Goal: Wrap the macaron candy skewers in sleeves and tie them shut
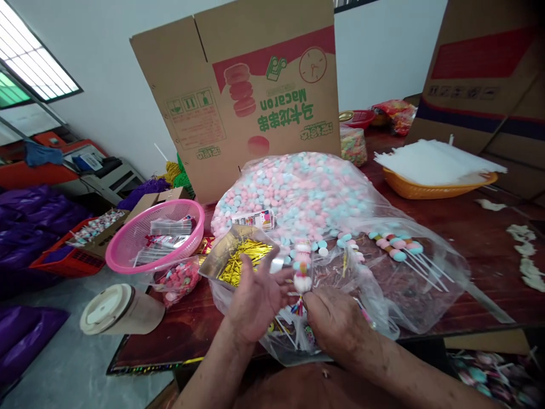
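Left hand: our left hand is spread, fingers apart, beside the pink-and-white candy skewer in its clear wrapper.
Right hand: our right hand is pinched on the skewer's lower end.
Skewer: upright between both hands, before the big clear bag of pink and blue candies.
Nearby: tray of gold twist ties.

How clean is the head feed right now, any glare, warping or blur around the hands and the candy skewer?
Head view: wide-angle warp bends the cardboard box and table edge; glare streaks the clear plastic bag; the window is blown out; the left hand, right hand and candy skewer look evenly lit and fairly sharp.
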Demonstrator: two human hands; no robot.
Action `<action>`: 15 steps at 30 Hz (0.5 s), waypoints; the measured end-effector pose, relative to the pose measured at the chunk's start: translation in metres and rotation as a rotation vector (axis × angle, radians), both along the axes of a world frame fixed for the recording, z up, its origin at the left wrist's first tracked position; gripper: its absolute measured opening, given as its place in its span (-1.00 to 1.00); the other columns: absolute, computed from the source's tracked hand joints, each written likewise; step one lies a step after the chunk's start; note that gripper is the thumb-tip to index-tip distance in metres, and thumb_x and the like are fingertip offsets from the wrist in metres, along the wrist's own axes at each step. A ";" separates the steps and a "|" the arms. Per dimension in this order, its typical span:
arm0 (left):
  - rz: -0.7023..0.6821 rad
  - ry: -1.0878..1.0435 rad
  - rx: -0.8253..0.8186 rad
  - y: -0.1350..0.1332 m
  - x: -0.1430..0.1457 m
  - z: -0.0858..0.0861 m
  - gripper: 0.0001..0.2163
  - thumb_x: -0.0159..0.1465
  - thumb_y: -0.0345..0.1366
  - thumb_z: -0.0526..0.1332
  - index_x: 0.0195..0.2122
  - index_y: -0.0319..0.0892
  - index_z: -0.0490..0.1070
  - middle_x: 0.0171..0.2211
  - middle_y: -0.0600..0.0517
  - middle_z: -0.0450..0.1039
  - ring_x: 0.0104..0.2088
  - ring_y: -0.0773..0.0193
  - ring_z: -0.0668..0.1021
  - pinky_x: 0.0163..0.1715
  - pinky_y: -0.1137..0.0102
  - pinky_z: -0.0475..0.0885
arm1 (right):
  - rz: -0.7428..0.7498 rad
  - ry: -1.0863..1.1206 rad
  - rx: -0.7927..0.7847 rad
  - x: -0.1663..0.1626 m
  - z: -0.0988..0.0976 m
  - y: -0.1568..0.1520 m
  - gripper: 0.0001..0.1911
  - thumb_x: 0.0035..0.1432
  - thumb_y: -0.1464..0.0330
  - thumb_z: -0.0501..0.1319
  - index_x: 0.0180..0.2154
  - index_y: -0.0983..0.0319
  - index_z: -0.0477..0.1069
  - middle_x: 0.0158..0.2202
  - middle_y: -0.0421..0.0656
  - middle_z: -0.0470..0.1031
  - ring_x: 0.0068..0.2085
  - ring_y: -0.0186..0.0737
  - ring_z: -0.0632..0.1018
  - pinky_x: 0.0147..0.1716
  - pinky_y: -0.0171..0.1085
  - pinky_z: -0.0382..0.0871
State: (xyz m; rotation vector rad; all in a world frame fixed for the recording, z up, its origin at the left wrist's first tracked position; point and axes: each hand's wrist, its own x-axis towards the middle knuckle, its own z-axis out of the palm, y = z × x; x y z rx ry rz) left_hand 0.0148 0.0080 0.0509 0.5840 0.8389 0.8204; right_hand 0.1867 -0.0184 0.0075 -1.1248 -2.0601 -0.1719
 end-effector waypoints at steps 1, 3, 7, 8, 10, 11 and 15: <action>0.036 -0.023 0.081 0.001 -0.007 0.005 -0.28 0.04 0.35 -0.20 -0.08 -0.08 0.36 -0.63 0.06 0.37 -0.59 0.26 0.44 -0.37 0.25 0.36 | -0.018 0.075 -0.112 0.001 -0.003 -0.001 -0.76 0.14 0.51 -0.07 -0.54 0.22 0.21 -0.61 -0.20 0.27 -0.55 -0.31 0.27 -0.53 -0.30 0.06; -0.015 0.055 0.192 -0.001 -0.014 0.007 -0.28 0.03 0.35 -0.19 -0.29 -0.14 0.49 -0.74 0.05 0.31 -0.61 0.23 0.43 -0.32 0.21 0.37 | -0.112 0.315 -0.369 0.003 -0.007 -0.002 -0.76 0.17 0.42 -0.07 -0.54 0.21 0.16 -0.62 -0.23 0.24 -0.57 -0.34 0.26 -0.57 -0.34 0.08; -0.244 0.381 0.315 -0.015 0.001 -0.018 -0.53 0.11 0.13 0.09 -0.37 -0.21 0.52 -0.51 0.00 0.48 -0.33 0.16 0.49 -0.16 0.28 0.33 | -0.021 0.768 -0.733 -0.006 -0.003 -0.008 -0.75 0.18 0.27 -0.02 -0.51 0.21 0.19 -0.56 -0.24 0.29 -0.48 -0.34 0.32 -0.48 -0.37 0.19; -0.255 0.419 0.317 -0.019 0.009 -0.025 -0.58 0.12 0.07 0.12 -0.35 -0.21 0.51 -0.45 0.01 0.49 -0.29 0.17 0.48 -0.15 0.31 0.32 | 0.055 0.839 -0.816 -0.012 -0.002 -0.010 -0.74 0.16 0.23 0.00 -0.51 0.22 0.20 -0.56 -0.24 0.29 -0.48 -0.35 0.32 -0.47 -0.37 0.20; -0.224 0.415 0.290 -0.023 0.024 -0.036 -0.63 0.15 0.00 0.14 -0.36 -0.24 0.49 -0.41 0.01 0.49 -0.29 0.20 0.47 -0.17 0.35 0.32 | 0.168 1.003 -1.048 -0.024 -0.002 -0.014 -0.68 0.12 0.12 0.04 -0.51 0.21 0.19 -0.66 -0.31 0.19 -0.60 -0.40 0.23 -0.58 -0.38 0.14; -0.186 0.385 0.263 -0.024 0.029 -0.040 -0.64 0.15 -0.01 0.14 -0.36 -0.25 0.48 -0.41 0.01 0.49 -0.31 0.21 0.47 -0.19 0.36 0.32 | 0.203 1.101 -1.182 -0.029 -0.004 -0.016 -0.64 0.08 0.06 0.06 -0.52 0.20 0.16 -0.71 -0.37 0.09 -0.67 -0.44 0.13 -0.66 -0.40 0.05; 0.024 0.340 0.196 -0.014 0.037 -0.042 -0.61 0.14 0.03 0.10 -0.40 -0.24 0.46 -0.49 0.01 0.46 -0.41 0.25 0.46 -0.31 0.38 0.34 | 0.266 1.188 -1.469 -0.030 -0.007 -0.018 -0.49 -0.01 -0.13 0.03 -0.59 0.17 0.06 -0.77 -0.43 -0.11 -0.74 -0.48 -0.06 -0.75 -0.40 -0.15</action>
